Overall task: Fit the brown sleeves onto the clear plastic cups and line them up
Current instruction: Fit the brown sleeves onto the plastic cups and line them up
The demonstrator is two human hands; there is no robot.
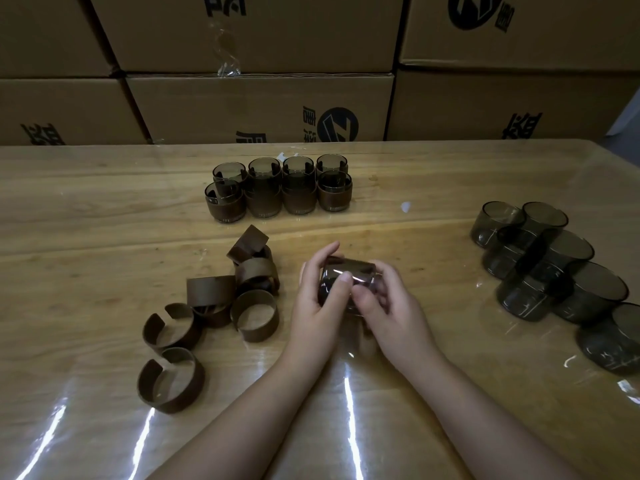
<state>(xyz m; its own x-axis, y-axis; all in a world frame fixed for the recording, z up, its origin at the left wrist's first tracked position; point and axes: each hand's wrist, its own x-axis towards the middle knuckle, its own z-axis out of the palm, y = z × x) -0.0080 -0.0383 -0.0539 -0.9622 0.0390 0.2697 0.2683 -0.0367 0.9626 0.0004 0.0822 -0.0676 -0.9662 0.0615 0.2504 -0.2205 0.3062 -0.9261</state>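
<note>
Gripping one clear cup (348, 284) between them, the left hand (317, 299) and right hand (391, 306) curl round its sides, thumbs on top, just right of the loose sleeves (221, 299). Thin glossy plastic looks light, slippery and crushable; holding the wall gently suits it.

A storeroom or small packing workshop. Printed cardboard cartons (259, 109) are stacked like a wall right behind a wooden desk (86, 209) under a clear glossy cover. On the desk lie batches of one product: loose brown sleeves (211, 289), bare smoky cups (540, 265), and sleeved cups in rows (280, 188).
</note>
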